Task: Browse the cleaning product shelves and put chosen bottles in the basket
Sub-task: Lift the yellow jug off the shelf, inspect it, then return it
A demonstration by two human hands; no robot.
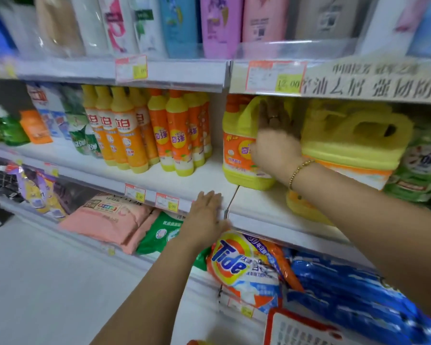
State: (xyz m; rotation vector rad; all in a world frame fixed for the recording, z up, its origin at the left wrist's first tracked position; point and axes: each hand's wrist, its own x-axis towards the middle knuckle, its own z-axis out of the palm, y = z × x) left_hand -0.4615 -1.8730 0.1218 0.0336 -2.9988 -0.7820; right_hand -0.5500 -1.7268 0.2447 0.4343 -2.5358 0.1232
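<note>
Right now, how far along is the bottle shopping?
No basket in view, so nothing shows as done. In hand: right hand on the yellow jug, grip blurred; left hand flat on the shelf edge. Left: lifting the jug out and into a basket.

I see a yellow plastic handled jug (237, 168) with an orange label, slim orange-and-yellow plastic bottles (178, 135), a soft orange detergent bag (237, 263) with a yellow bullseye and blue lettering, a salmon-pink soft pack (110, 219), and a glossy blue plastic bag (359, 297) streaked white.
</note>
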